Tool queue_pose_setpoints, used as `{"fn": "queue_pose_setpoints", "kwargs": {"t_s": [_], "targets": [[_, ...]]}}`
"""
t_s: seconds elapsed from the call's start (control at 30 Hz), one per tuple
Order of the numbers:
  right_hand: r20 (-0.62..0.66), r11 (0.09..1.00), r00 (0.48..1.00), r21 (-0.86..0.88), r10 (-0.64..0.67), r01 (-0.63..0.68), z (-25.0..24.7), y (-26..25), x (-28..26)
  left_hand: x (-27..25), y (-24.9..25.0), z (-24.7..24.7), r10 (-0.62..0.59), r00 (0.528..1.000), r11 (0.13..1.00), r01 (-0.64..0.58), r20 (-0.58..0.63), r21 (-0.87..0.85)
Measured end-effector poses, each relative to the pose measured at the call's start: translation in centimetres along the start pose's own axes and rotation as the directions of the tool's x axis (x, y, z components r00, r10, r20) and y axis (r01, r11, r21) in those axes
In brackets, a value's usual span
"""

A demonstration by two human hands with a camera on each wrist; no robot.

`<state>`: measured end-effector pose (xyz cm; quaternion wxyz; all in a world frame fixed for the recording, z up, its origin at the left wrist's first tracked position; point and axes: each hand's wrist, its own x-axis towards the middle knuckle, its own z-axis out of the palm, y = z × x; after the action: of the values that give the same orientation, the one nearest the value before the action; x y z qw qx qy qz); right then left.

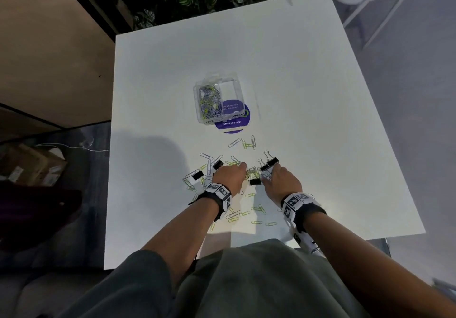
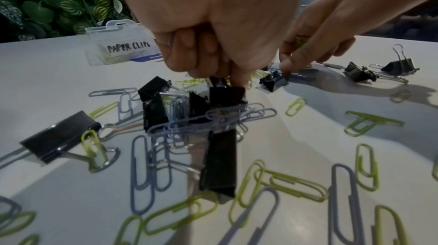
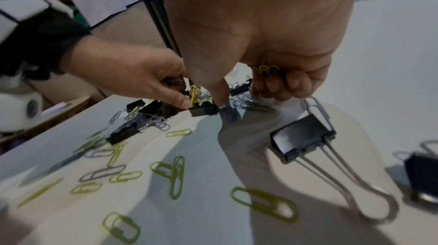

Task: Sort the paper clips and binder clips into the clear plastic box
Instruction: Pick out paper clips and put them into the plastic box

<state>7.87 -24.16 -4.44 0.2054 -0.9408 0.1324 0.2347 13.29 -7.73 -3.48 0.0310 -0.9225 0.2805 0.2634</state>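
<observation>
The left hand (image 2: 213, 29) pinches a binder clip (image 2: 226, 95) tangled with paper clips (image 2: 213, 118); the right hand (image 3: 260, 43), holding some paper clips, is beside it; the box (image 1: 219, 100) lies toward the table's far edge.

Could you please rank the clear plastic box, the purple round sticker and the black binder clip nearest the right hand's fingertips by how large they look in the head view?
1. clear plastic box
2. purple round sticker, partly hidden under the box, so its rank is less sure
3. black binder clip, clearly smallest
</observation>
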Motion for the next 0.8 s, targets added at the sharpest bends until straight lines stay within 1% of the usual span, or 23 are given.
{"fn": "queue_pose_setpoints", "kwargs": {"t_s": [0.07,0.13,0.23,0.3,0.37,0.4,0.43,0.47,0.5,0.53,0.57,0.6,0.63,0.67,0.7,0.73,0.77,0.8], "targets": [[0.030,0.996,1.000,-0.085,-0.005,0.008,0.3,-0.2,0.0,0.0,-0.1,-0.2,0.018,1.000,0.999,-0.018,0.006,0.028],[0.058,0.987,0.998,-0.156,-0.033,0.042,0.6,-0.3,-0.2,-0.1,-0.2,-0.4,0.020,1.000,0.998,-0.020,0.004,0.053],[0.045,0.957,0.991,-0.259,-0.124,0.131,0.6,-0.1,-0.5,-0.3,-0.3,-1.0,0.031,1.000,0.996,-0.031,0.000,0.081],[0.063,0.932,0.981,-0.308,-0.183,0.194,0.3,0.1,-0.7,-0.5,-0.6,-1.4,0.074,0.997,0.995,-0.073,-0.013,0.070],[0.093,0.916,0.970,-0.319,-0.225,0.243,-0.4,0.4,-0.7,-0.6,-1.0,-1.7,0.081,0.994,0.997,-0.081,-0.079,0.004],[0.099,0.920,0.967,-0.299,-0.234,0.254,-0.7,0.7,-0.6,-0.5,-1.2,-1.8,0.059,0.989,0.995,-0.069,-0.134,-0.076],[0.103,0.932,0.967,-0.259,-0.233,0.253,-1.1,0.9,-0.5,-0.4,-1.7,-1.8,0.010,0.984,0.982,-0.043,-0.176,-0.182],[0.098,0.950,0.969,-0.199,-0.225,0.241,-1.4,1.0,-0.3,-0.2,-2.2,-1.7,-0.059,0.978,0.944,-0.011,-0.201,-0.329],[0.078,0.968,0.974,-0.123,-0.211,0.220,-1.9,1.0,-0.1,0.2,-2.8,-1.6,-0.136,0.974,0.854,0.023,-0.180,-0.519],[0.058,0.980,0.979,-0.031,-0.195,0.197,-2.4,1.0,0.3,0.5,-3.4,-1.7,-0.196,0.970,0.704,0.039,-0.142,-0.709],[0.039,0.982,0.983,0.070,-0.177,0.174,-3.1,1.0,0.7,0.7,-3.9,-2.2,-0.256,0.961,0.526,0.051,-0.101,-0.849],[0.030,0.974,0.986,0.166,-0.163,0.156,-3.7,1.0,1.3,0.8,-4.5,-2.7,-0.302,0.952,0.365,0.063,-0.054,-0.929],[0.034,0.960,0.988,0.244,-0.148,0.135,-4.3,0.9,1.9,0.8,-4.9,-3.3,-0.326,0.945,0.249,0.081,-0.005,-0.965],[0.042,0.946,0.990,0.301,-0.135,0.117,-4.8,0.9,2.6,0.7,-5.4,-3.9,-0.329,0.944,0.194,0.104,0.035,-0.976],[0.054,0.936,0.991,0.339,-0.124,0.098,-5.3,0.9,3.2,0.6,-5.7,-4.6,-0.313,0.948,0.193,0.123,0.058,-0.973],[0.067,0.926,0.991,0.367,-0.118,0.086,-5.5,0.9,3.8,0.5,-6.0,-5.0,-0.284,0.956,0.231,0.138,0.068,-0.963],[0.083,0.920,0.990,0.383,-0.117,0.076,-5.7,0.9,4.2,0.4,-6.3,-5.2,-0.244,0.967,0.298,0.146,0.073,-0.943],[0.100,0.919,0.988,0.387,-0.120,0.073,-5.8,0.9,4.5,0.4,-6.5,-5.1,-0.193,0.977,0.390,0.156,0.085,-0.908]]}}
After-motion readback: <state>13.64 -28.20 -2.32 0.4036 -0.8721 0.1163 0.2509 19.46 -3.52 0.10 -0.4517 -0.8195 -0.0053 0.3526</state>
